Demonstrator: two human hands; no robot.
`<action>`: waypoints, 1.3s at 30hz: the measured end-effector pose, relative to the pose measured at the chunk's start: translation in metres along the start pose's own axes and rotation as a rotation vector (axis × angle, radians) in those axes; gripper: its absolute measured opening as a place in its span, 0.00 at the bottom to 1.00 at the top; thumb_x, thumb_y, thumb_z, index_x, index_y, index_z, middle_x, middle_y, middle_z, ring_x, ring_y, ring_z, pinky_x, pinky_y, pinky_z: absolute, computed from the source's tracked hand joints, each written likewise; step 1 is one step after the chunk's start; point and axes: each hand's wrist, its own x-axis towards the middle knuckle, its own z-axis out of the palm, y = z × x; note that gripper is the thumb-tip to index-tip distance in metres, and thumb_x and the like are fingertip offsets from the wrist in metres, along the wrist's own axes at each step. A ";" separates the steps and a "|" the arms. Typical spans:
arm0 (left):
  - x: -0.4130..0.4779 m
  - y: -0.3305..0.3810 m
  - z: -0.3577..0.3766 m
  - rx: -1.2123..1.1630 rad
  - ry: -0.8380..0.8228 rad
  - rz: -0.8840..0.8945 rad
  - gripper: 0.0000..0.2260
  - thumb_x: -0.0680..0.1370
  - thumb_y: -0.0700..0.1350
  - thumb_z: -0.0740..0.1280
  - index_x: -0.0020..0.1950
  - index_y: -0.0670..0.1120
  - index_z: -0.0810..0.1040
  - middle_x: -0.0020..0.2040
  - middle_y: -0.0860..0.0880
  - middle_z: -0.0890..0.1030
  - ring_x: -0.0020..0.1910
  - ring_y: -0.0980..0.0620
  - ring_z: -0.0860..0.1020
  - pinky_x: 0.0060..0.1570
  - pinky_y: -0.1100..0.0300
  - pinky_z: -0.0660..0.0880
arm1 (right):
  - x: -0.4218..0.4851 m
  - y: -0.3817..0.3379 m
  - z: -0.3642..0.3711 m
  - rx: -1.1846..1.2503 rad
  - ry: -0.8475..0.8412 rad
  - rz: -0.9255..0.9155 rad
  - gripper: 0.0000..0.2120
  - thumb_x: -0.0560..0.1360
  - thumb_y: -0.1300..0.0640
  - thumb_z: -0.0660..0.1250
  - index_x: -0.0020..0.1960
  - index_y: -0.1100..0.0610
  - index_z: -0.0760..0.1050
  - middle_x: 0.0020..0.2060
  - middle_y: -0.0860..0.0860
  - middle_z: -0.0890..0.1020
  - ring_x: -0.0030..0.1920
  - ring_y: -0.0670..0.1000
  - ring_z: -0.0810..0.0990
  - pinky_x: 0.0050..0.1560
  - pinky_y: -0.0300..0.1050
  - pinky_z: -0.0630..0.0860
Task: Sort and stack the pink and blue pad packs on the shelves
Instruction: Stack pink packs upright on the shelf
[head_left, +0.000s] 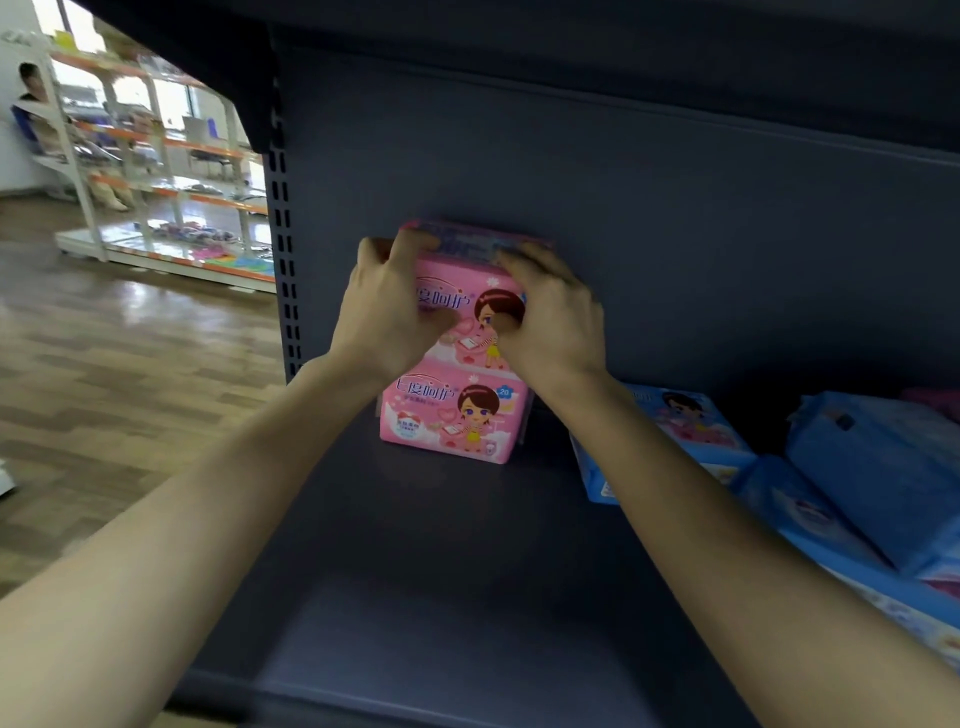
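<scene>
Forearms stretch from both lower corners of the view over the dark shelf board (441, 571), which carries all the packs. At the near right on this board is a loose heap of blue packs (872, 467), leaning on each other at different angles. A little further in, one single blue pack (691, 421) lies flat with its printed face up, partly behind the right wrist and just beside the pink stack.

The pink stack stands at the back of the board, left of the blue ones. The lower pink pack (452, 415) stands upright on the board with its front towards the camera. The upper pink pack (462, 291) sits directly on top of it, also with its front forward.

Both hands are on this upper pack. The left hand (384, 312) has its grip on the left top corner, with the fingers curled over the edge. The right hand (556, 317) has its grip on the right side, fingers curled over the top and thumb on the front. The top edge of the pack is blurred.

Behind the stack is the dark back panel (675, 208), and at its left a slotted upright (280, 234). Far beyond, on a wooden floor (104, 364), stands a white rack (156, 156) with orange edges, and a person (31, 88) sits at the far left.
</scene>
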 end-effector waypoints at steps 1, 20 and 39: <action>0.001 -0.002 0.000 -0.001 -0.005 0.004 0.29 0.71 0.41 0.72 0.69 0.45 0.65 0.63 0.40 0.66 0.61 0.39 0.70 0.59 0.55 0.66 | 0.001 -0.001 0.001 -0.004 0.000 0.001 0.28 0.73 0.59 0.67 0.71 0.51 0.65 0.71 0.47 0.65 0.66 0.57 0.69 0.63 0.47 0.68; 0.014 -0.017 0.006 0.070 -0.046 0.082 0.29 0.73 0.39 0.69 0.72 0.48 0.66 0.68 0.39 0.66 0.65 0.38 0.67 0.64 0.52 0.64 | 0.013 0.001 0.009 -0.004 -0.041 0.009 0.24 0.74 0.64 0.66 0.69 0.57 0.67 0.68 0.52 0.68 0.64 0.57 0.72 0.67 0.50 0.67; 0.014 -0.017 0.013 0.143 -0.130 0.051 0.35 0.74 0.42 0.68 0.76 0.52 0.53 0.72 0.38 0.60 0.68 0.36 0.62 0.63 0.46 0.65 | 0.018 0.002 0.015 -0.031 -0.026 0.017 0.23 0.73 0.63 0.66 0.67 0.57 0.68 0.66 0.53 0.70 0.63 0.59 0.72 0.64 0.51 0.68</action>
